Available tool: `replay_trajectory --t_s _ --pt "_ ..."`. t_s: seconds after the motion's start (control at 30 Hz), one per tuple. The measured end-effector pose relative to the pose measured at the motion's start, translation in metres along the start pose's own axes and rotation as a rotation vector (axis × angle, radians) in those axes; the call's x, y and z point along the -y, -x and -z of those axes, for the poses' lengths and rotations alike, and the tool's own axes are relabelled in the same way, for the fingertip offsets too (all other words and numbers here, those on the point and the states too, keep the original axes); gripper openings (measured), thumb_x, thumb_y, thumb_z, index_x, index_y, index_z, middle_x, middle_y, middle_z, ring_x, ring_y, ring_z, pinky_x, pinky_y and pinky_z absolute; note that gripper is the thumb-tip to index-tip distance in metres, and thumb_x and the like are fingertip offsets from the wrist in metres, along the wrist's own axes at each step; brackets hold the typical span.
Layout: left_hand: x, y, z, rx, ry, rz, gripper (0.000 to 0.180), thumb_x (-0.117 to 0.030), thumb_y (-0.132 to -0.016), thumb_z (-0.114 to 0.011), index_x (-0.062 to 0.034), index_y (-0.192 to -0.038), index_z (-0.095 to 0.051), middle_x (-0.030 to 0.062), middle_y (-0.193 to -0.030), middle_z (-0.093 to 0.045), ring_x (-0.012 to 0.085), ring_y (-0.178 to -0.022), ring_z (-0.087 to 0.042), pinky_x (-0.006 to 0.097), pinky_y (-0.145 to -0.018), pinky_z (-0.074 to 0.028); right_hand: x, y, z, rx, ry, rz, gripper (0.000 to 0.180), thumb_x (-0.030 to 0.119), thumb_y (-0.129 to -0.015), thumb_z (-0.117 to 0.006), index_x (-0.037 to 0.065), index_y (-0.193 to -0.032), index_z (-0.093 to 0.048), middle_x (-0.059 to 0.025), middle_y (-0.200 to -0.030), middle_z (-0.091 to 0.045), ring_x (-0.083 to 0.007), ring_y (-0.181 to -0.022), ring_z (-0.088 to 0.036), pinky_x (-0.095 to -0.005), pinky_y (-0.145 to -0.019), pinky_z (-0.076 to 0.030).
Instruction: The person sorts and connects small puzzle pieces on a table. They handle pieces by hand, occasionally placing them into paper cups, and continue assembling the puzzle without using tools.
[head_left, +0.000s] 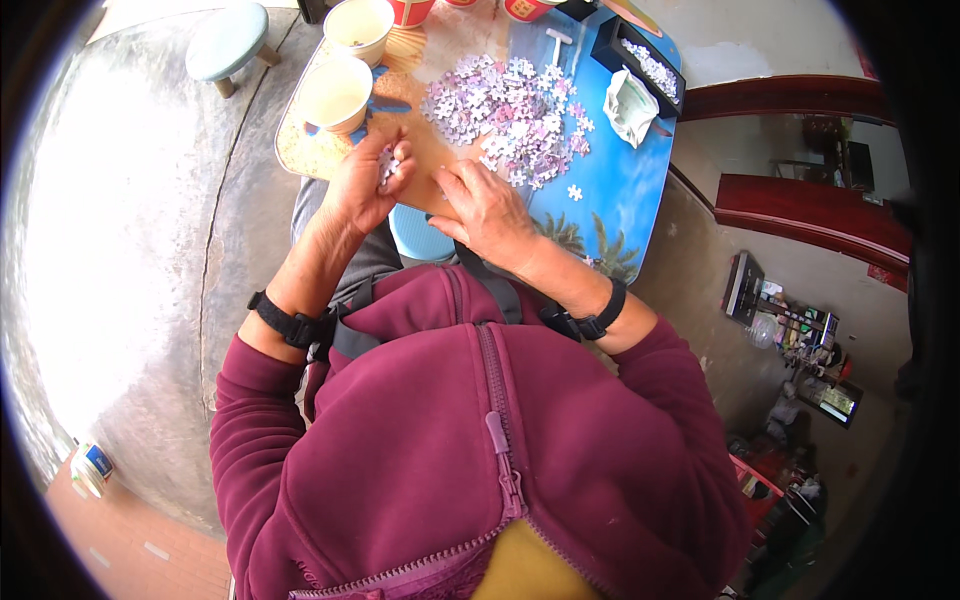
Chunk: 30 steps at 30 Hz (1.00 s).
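Note:
Several small pale jigsaw pieces (387, 167) lie in the curled fingers of my left hand (368, 185), which is held at the table's near edge below a paper bowl. To its right, my right hand (488, 212) rests at the same edge, its thumb and index finger apart and no piece visible between them. Just beyond the hands spreads a loose pile of white and purple jigsaw pieces (515, 120). One single jigsaw piece (574, 193) lies apart on the blue part of the table (640, 185).
Two paper bowls (336, 95) stand at the table's left side, with red cups (527, 8) at the far edge. A black tray (607, 48) holding white pieces, a crumpled pouch (630, 108) and a white T-shaped object (558, 42) are at the far right. A stool (228, 42) stands left.

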<state>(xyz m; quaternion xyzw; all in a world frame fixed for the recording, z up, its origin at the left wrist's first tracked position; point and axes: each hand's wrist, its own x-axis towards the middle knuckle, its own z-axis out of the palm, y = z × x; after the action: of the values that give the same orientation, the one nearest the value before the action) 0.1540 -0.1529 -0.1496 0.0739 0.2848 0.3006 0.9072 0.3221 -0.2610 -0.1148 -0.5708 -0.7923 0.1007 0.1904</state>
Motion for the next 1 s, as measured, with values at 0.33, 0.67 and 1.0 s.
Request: replay_trajectory --t_s 0.33,0.67,1.0 --pt "0.013 -0.017 -0.015 0.039 0.155 0.051 0.046 -0.033 -0.1 -0.041 0.0083 -0.117 -0.05 0.0194 -0.108 -0.059 0.0304 -0.1 -0.06 0.038 -0.089 -0.054 -0.019 0.04 0.005 -0.08 -0.057 0.178 0.03 0.006 -0.072 -0.071 0.003 -0.1 -0.061 -0.0092 -0.094 -0.055 -0.0265 -0.081 -0.058 -0.0363 -0.07 -0.049" --pt "0.02 -0.028 -0.025 0.056 0.093 0.113 0.044 -0.03 -0.1 -0.042 0.0067 -0.121 -0.051 0.019 -0.111 -0.06 0.0308 -0.102 -0.059 0.036 -0.091 -0.052 -0.031 0.056 0.017 -0.289 0.007 0.153 0.022 -0.001 -0.072 -0.068 0.002 -0.093 -0.064 -0.0091 -0.087 -0.059 -0.0269 -0.073 -0.059 -0.0343 -0.062 -0.05" --pt "0.026 -0.029 -0.04 0.144 -0.306 0.175 0.032 -0.031 -0.099 -0.047 -0.0015 -0.095 -0.057 0.0036 -0.074 -0.054 0.0093 -0.058 -0.05 0.015 -0.04 -0.031 -0.035 -0.008 0.042 -0.279 -0.78 -0.508 0.012 0.003 -0.083 -0.066 0.003 -0.095 -0.065 -0.0059 -0.082 -0.063 -0.0112 -0.064 -0.06 -0.0252 -0.056 -0.047"
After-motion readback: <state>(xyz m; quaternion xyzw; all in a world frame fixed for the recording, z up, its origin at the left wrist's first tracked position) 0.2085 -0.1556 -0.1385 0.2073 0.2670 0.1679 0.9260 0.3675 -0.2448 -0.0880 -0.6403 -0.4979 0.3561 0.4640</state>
